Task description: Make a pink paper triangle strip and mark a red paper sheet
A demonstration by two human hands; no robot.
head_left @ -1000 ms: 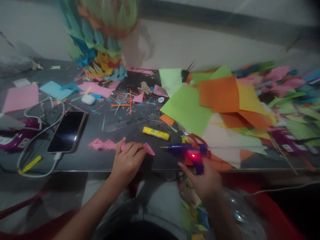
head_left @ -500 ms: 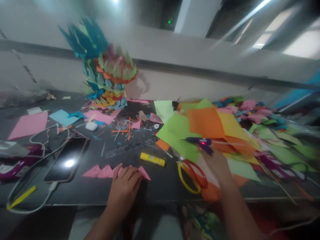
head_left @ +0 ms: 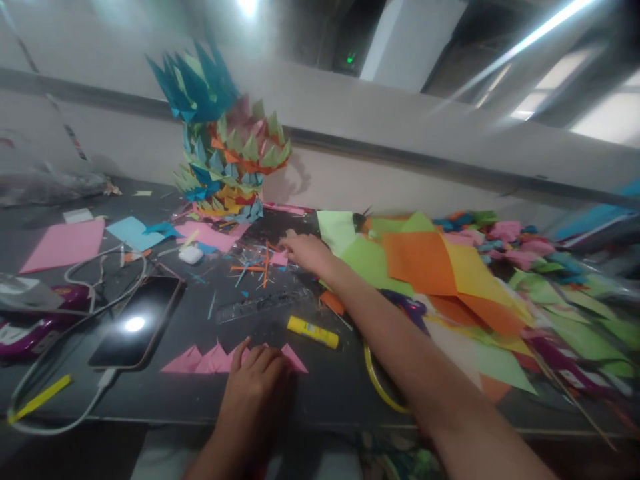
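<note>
My left hand [head_left: 257, 383] lies curled over a pink folded paper strip [head_left: 200, 360] with pointed peaks, pressing it to the dark table. My right hand [head_left: 305, 252] reaches across to the scraps at the back middle. Its fingers are bent together over a small pink paper scrap [head_left: 280, 258] and a tan bit; what they pinch is mostly hidden. Under my right forearm lies a dark blue glue gun [head_left: 413, 308] with a red light, partly covered. A yellow glue stick [head_left: 313, 332] and a clear ruler [head_left: 263, 305] lie between my hands.
A tall layered model of folded coloured paper [head_left: 225, 150] stands by the wall. At left are a phone [head_left: 137, 323] on a white cable and a purple object [head_left: 45, 327]. Coloured sheets [head_left: 420, 263] pile at right, beside a yellow scissor handle [head_left: 377, 380].
My right hand has left the glue gun and moved left and away from me to the scraps. My left hand stays on the pink strip. The view has shifted slightly.
</note>
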